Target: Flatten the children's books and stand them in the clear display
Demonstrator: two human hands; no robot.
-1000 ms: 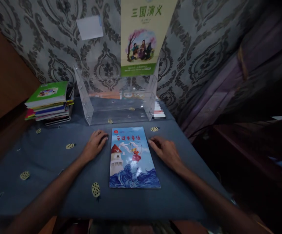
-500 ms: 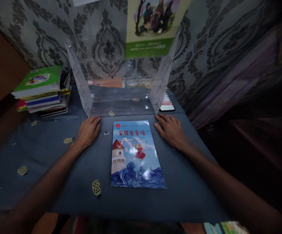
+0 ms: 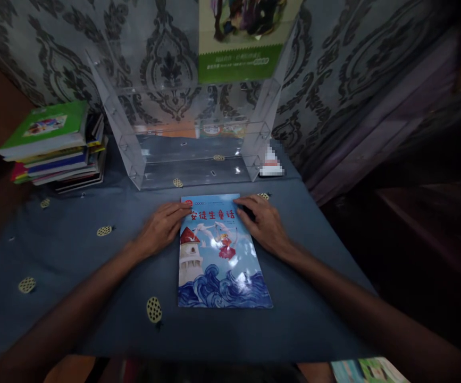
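Observation:
A blue storybook (image 3: pixel 220 255) lies face up on the cloth-covered table, its cover showing a red-roofed tower, white birds and waves. The fingertips of my left hand (image 3: pixel 164 226) rest on the upper left edge of its cover, fingers stretched out. At the upper right edge, my right hand (image 3: pixel 264 221) touches the book with its fingers spread and the thumb apart. Both palms stay outside the cover. Just beyond the book stands a clear acrylic book rack (image 3: pixel 192 173), with a green and cream book (image 3: pixel 240 64) propped up high in it.
On the left a stack of books (image 3: pixel 57 143) sits with a green one on top. A small blurred white object (image 3: pixel 272 162) stands right of the rack. Patterned wallpaper (image 3: pixel 170 58) rises behind. The table's right edge drops off into shadow. More books (image 3: pixel 368 371) show below the front edge.
Both hands have moved inward from the cloth near the rack's front corners to the upper side edges of the storybook. The view has shifted slightly.

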